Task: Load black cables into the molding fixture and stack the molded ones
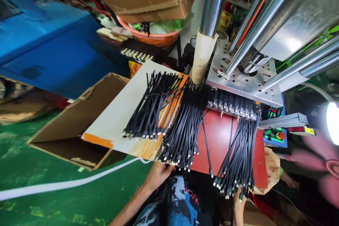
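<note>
My left hand [160, 173] is at the front edge of the white and orange board [106, 116], just below a pile of black cables [182, 134]; its fingertips are hidden by the board edge. My right hand [239, 203] is at the lower ends of another bunch of black cables [238, 159] that hangs over the front of the red tabletop [215, 130]. Its fingers are hidden behind the cable ends, so their grip does not show. Above that bunch, a row of cable connectors sits in a metal fixture [233, 109] under the press plate [243, 74]. A third cable bundle [156, 106] lies on the board.
The press's steel columns [215, 3] rise at the right. An open cardboard box [69, 127] stands left of the board, near a blue cabinet [45, 46]. At the right are a pink fan [315, 159], a bright lamp [333, 123] and another person's hand [290, 180].
</note>
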Motion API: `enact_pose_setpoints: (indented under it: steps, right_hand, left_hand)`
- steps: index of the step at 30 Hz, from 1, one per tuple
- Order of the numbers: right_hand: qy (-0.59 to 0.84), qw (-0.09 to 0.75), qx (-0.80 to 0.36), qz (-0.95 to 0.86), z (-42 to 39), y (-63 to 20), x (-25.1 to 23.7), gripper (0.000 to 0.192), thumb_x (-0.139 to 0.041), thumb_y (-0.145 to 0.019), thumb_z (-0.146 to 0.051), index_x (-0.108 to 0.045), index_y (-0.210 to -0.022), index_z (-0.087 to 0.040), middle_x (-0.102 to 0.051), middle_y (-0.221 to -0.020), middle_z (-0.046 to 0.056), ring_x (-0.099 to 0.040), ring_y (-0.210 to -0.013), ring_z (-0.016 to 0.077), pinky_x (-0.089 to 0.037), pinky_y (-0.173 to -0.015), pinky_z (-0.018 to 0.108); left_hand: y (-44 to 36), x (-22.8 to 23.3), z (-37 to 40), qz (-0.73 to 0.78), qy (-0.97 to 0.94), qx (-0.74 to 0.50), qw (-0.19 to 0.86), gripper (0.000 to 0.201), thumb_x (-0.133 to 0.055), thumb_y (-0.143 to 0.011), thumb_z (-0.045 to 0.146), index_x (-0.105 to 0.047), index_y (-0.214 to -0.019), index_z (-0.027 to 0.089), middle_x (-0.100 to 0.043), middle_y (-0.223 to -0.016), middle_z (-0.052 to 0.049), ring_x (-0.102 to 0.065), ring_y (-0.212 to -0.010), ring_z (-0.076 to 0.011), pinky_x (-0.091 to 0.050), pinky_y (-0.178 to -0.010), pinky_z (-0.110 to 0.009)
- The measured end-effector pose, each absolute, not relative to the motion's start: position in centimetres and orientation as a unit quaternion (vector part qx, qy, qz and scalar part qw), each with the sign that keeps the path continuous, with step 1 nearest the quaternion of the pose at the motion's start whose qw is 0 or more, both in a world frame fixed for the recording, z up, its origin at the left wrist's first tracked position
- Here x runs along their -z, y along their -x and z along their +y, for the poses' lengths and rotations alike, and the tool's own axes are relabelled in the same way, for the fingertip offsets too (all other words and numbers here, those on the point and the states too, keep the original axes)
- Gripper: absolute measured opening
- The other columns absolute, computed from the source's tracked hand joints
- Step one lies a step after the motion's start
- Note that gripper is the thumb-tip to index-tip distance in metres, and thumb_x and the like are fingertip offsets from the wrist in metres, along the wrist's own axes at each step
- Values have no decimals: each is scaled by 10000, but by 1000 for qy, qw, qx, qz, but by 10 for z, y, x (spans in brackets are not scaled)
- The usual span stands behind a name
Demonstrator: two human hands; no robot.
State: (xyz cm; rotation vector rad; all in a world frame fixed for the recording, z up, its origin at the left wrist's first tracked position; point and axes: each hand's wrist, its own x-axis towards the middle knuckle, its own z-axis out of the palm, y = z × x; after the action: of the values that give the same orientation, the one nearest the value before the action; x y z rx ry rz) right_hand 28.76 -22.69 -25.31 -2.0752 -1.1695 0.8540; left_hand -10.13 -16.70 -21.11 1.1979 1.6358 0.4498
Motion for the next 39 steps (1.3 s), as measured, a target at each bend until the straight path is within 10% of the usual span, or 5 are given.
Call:
enact_pose_setpoints:
  steps: [9,13,19,28,39]
  right_hand:
    - [915,190,-171,-314,-225,-406,145,380,-659,-569,-772,-691,-618,-397,-669,-521,39,-654,-448,393,-515,-457,542]
    - [855,296,-205,-374,-175,-371,88,561,-681,-790,-653,-735,-1274,-374,-813,-1046,92,-783,-903,374,-630,-762,534]
    - [678,290,-102,-667,-29,-289,55,501,-478,-1024,-377,-639,-1489,-288,-713,-1255,121,-689,-1121,300,-537,-1039,513]
    - [646,247,-20,-722,23,-290,80,556,-386,-986,-166,-695,-1433,-285,-622,-1229,97,-620,-809,188,-560,-809,378]
    - [664,322,39,-673,-12,-261,85,433,-468,-1009,-238,-723,-1357,-198,-641,-1233,139,-643,-938,220,-540,-889,401]
  left_hand:
    - [148,80,-148,481,-574,56,660,576,-709,-860,514,-690,-1408,339,-795,-1241,-16,-709,-1177,-279,-525,-1038,-329]
    - [136,48,-136,468,-563,-46,680,469,-678,-904,549,-723,-1340,383,-805,-1194,-15,-706,-1157,-283,-519,-1084,-372]
    - [112,62,-130,624,-550,-243,499,381,-566,-992,560,-758,-1163,278,-804,-984,-30,-744,-942,-246,-588,-942,-346]
    - [123,89,-134,657,-533,-366,387,259,-560,-1023,394,-738,-1124,234,-746,-772,16,-703,-684,-170,-608,-737,-283]
    - [120,98,-109,591,-607,-433,307,228,-581,-1034,201,-739,-1197,221,-765,-811,27,-717,-690,-112,-591,-715,-215]
